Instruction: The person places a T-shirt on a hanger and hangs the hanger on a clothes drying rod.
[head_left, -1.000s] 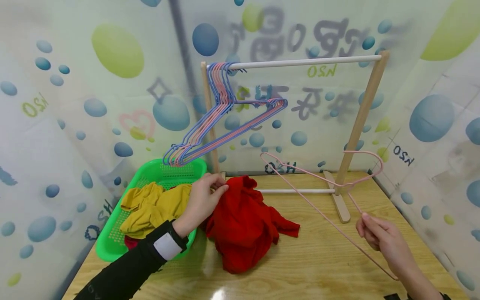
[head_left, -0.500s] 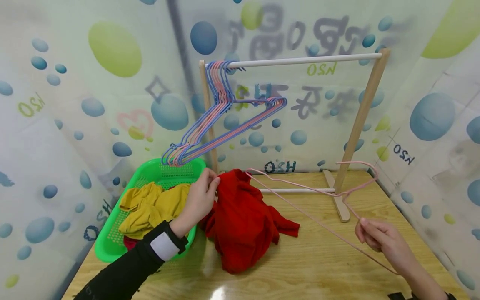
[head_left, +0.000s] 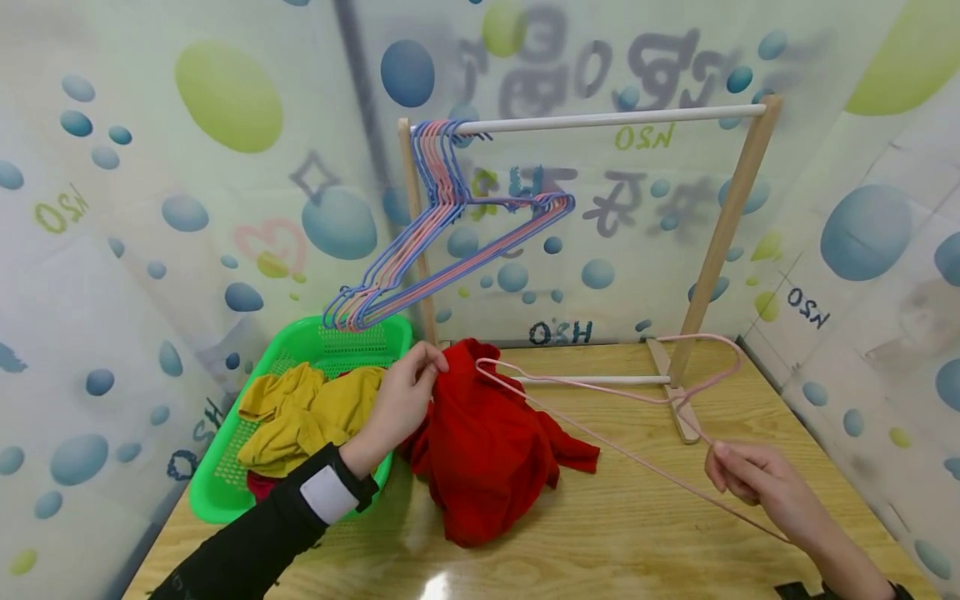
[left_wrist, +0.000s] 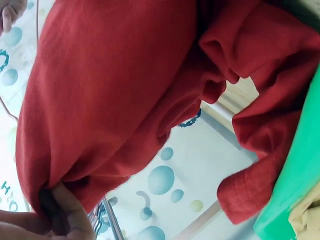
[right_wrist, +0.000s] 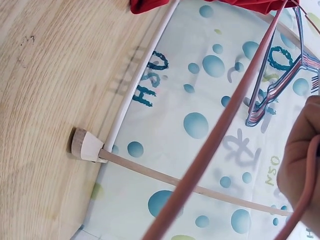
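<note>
A red long-sleeved garment [head_left: 495,458] hangs bunched from my left hand [head_left: 401,404], which pinches its upper edge between thumb and fingers. In the left wrist view the red cloth [left_wrist: 115,90] drapes away from those fingertips, and a sleeve dangles beside the green basket. My right hand [head_left: 768,492] grips a pink hanger [head_left: 637,452] by one shoulder arm, with its hook pointing away. The hanger's far tip reaches the garment's top edge; whether it touches or lies inside the cloth I cannot tell. In the right wrist view the hanger's bar [right_wrist: 215,135] runs toward the red cloth.
A green basket [head_left: 206,492] with yellow clothes [head_left: 307,417] and some dark red cloth stands at left. Behind, a wooden rack [head_left: 723,225] carries several blue and pink hangers [head_left: 450,225] at the left of its white rod. The wood-grain table [head_left: 600,542] extends in front.
My right hand has brought the pink hanger left and lower, its far tip now at the garment's top edge. My left hand has shifted slightly, still pinching the garment.
</note>
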